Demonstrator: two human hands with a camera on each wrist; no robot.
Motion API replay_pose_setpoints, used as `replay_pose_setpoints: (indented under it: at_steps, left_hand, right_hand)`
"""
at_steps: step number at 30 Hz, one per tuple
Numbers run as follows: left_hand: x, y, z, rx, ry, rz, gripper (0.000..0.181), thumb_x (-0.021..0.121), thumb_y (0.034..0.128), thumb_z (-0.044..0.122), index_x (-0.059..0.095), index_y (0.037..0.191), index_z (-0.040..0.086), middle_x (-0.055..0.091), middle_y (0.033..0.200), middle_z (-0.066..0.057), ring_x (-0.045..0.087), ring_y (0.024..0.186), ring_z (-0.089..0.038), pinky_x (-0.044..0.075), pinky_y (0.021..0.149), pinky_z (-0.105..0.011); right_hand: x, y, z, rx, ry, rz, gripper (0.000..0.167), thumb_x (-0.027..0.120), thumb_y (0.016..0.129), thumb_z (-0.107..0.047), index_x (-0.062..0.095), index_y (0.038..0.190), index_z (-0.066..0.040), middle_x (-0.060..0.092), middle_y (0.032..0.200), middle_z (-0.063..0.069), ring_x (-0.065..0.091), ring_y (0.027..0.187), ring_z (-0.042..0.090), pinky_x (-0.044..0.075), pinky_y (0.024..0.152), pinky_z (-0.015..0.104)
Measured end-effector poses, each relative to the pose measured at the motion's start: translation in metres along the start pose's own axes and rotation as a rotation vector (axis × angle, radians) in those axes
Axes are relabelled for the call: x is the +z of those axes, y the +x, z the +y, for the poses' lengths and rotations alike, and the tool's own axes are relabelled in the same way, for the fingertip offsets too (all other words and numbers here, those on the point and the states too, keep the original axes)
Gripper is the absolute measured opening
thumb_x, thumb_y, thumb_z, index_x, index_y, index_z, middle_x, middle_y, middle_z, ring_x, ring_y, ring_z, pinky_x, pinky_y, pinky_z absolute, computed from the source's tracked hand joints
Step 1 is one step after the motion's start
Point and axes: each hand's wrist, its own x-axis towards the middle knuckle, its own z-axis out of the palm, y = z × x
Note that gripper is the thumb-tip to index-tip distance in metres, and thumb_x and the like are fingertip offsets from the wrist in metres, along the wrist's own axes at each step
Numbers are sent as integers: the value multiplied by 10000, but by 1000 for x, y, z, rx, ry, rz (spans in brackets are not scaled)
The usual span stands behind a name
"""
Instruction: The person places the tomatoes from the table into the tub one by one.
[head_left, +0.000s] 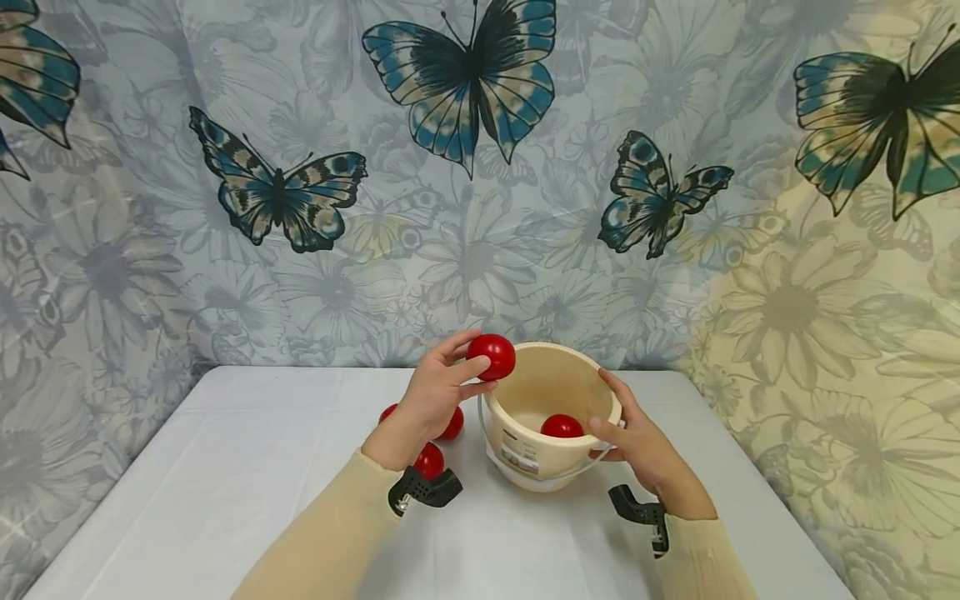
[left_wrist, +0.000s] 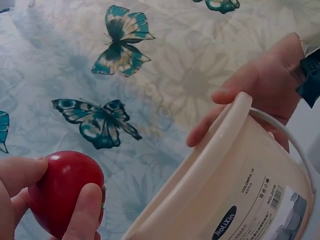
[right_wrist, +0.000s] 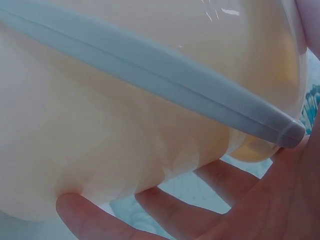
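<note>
Left hand (head_left: pixel 431 396): pinches round, glossy red tomato (head_left: pixel 492 357) beside round cream plastic bucket (head_left: pixel 555 375)
Right hand (head_left: pixel 643 446): grips bucket
Bucket: second tomato (head_left: pixel 562 427) inside

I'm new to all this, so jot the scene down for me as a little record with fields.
Container: cream bucket
Handle: pale handle, lowered across the bucket's near side
Inside the bucket: one red tomato
Left-hand grip: holds another tomato near the bucket's rim
Right-hand grip: holds the bucket's right side
White table: three more tomatoes, partly hidden behind the left hand
Backdrop: butterflies and flowers
</note>
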Motion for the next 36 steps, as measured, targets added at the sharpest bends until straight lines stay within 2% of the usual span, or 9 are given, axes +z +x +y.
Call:
replay_pose_setpoints:
  at_steps: [8,14,18,25,28,32,36]
  left_hand:
    - [15,11,-11,-23,-18,-4,495,690,940,47,549,1411,100,492,1324,-162,628,1103,-342,582,825,-419]
    - [23,19,-18,-8,-10,-13,507,699,923,14,556,1405,84,500,1319,-167,631,1091,-348,585,816,-426]
    - [26,20,-18,-8,7,-15,517,698,908,-26,562,1399,62,492,1308,-187,634,1076,-357,580,825,-439]
    - [28,21,-16,-27,23,-4,560,696,894,-66,564,1413,95,485,1335,-179,614,1114,-349,580,831,-434]
    - [28,21,-15,-38,42,-10,587,695,895,-65,553,1433,123,452,1413,-147,561,1205,-336,577,842,-433]
    - [27,21,-16,-49,43,-20,581,676,907,-69,550,1438,130,388,1501,-117,410,1358,-331,562,878,-431]
    - [26,21,-17,-53,24,-27,563,654,915,-83,550,1434,109,361,1514,-140,334,1407,-344,563,882,-411]
  right_hand:
    - [1,0,0,-1,14,-2,885,681,955,-279,89,1613,-253,112,1565,229,469,1178,509,566,779,580]
    - [1,1,-2,-2,11,-3,877,676,958,-272,92,1612,-253,123,1561,227,478,1164,500,563,780,581]
    - [1,1,-2,2,8,0,879,677,957,-278,92,1612,-256,132,1557,228,474,1163,501,564,778,578]
    - [1,1,-3,10,5,0,885,683,953,-294,92,1612,-262,126,1564,222,488,1159,491,564,787,575]
    - [1,0,-3,6,6,1,882,681,955,-292,93,1612,-257,123,1565,223,486,1161,494,562,789,579]
    - [1,0,-2,7,5,5,878,677,958,-288,93,1612,-256,119,1566,225,478,1169,507,562,789,583]
    - [1,-1,-1,14,4,5,882,675,959,-290,84,1612,-262,104,1571,224,458,1192,526,561,793,586]
